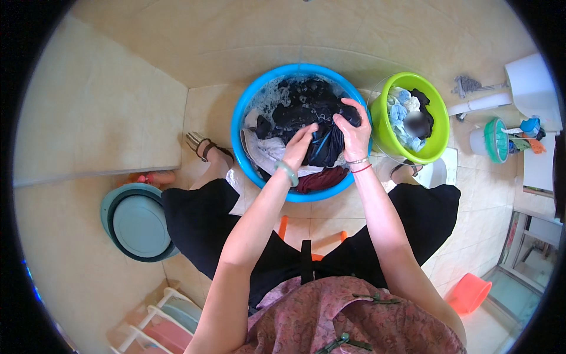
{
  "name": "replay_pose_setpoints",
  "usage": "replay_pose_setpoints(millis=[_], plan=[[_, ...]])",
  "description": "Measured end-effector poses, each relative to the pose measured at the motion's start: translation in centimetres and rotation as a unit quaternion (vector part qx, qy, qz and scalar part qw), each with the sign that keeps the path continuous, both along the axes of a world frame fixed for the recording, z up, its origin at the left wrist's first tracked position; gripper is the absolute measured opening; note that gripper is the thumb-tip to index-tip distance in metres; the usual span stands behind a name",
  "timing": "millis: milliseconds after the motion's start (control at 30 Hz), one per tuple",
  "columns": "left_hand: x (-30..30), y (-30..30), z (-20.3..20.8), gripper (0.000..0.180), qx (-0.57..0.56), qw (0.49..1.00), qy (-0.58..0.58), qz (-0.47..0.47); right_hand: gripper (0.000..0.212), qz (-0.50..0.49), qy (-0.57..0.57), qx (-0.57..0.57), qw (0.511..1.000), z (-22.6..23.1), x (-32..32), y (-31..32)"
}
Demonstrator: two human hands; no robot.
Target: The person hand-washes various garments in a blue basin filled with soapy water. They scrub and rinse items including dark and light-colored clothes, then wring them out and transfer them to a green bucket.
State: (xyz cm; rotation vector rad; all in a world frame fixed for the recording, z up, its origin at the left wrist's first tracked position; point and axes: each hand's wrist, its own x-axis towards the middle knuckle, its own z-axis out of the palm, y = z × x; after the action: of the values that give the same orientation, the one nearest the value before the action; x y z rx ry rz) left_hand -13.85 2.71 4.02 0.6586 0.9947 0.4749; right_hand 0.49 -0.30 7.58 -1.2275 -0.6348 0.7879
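Note:
A black garment [321, 156] with a thin blue stripe is bunched up over a round blue basin [318, 196]. My left hand [301, 143] grips its near left side, fingers curled into the cloth. On its right side my right hand [355, 134] pinches the fabric between thumb and bent fingers. Soapy water with foam [268, 97] and more dark cloth fill the far part of the basin. Pale grey-white cloth [265, 150] lies along the left inside, and a maroon cloth [321, 179] sits at the near side.
Right of the basin stands a lime-green bucket [384, 138] holding light blue, white and black clothes. A folded grey-blue tub [141, 227] leans at left, near a white rack [150, 321]. An orange stool [283, 227] is beneath me; a coral bucket [470, 293] stands lower right.

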Motion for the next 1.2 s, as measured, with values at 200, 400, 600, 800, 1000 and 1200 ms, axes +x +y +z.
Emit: replay_pose_setpoints(millis=[200,400,600,800,1000,1200], plan=[[0.2,-1.7,5.2,0.064,-0.243,0.915,-0.321,0.02,0.021,-0.05,0.017,0.014,0.998,0.6,-1.9,-1.4],[3.5,-1.7,4.3,0.028,0.254,0.94,0.09,0.21,0.016,-0.089,0.354,0.015,0.931,0.2,-3.7,-1.3],[2.9,-1.4,6.4,0.028,0.627,0.736,0.204,0.153,0.017,0.024,0.508,-0.006,0.861,-1.0,-3.3,-0.6],[2.2,-0.5,7.2,0.026,0.721,0.664,0.193,0.046,0.029,0.221,0.567,-0.002,0.794,-2.9,-2.0,0.9],[1.5,-0.1,7.9,0.026,0.778,0.605,0.165,-0.026,0.027,0.255,0.327,0.032,0.909,-0.6,-3.1,-0.9],[1.0,-0.2,8.7,0.025,0.794,0.581,0.15,-0.1,0.028,0.194,0.115,0.0,0.974,-2.1,-3.4,-1.5]])
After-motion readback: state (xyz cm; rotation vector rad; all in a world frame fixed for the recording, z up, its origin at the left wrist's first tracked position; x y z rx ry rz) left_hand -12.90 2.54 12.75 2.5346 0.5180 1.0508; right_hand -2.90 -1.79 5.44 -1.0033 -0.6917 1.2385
